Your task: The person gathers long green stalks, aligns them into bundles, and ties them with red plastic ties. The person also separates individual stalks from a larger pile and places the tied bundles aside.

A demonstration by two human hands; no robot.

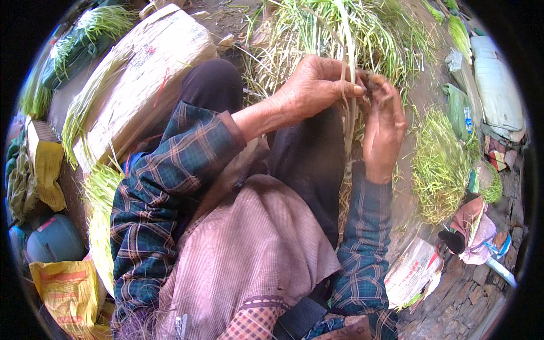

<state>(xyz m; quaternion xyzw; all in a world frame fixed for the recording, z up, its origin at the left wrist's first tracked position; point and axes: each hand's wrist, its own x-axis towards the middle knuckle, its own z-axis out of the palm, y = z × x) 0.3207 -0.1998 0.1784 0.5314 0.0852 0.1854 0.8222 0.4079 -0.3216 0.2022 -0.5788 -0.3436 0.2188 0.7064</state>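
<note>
My left hand (312, 87) pinches a long pale green plant stalk (349, 42) between thumb and fingers, above my knees. The stalk runs upright through the picture, with a thin peeled strand hanging beside it. My right hand (383, 114) is just to the right, its palm turned towards the stalk; its fingertips are blurred, and whether they hold the stalk or a strand cannot be told. Beyond both hands lies a large heap of green and straw-coloured stalks (293, 38) on the ground.
A big pale wrapped bundle (148, 68) with green strands over it lies at the left. A yellow printed sack (68, 293) and a blue-grey container (55, 240) stand lower left. At the right are a pile of green strips (440, 165), a printed white sack (414, 272) and crumpled pink cloth (478, 238).
</note>
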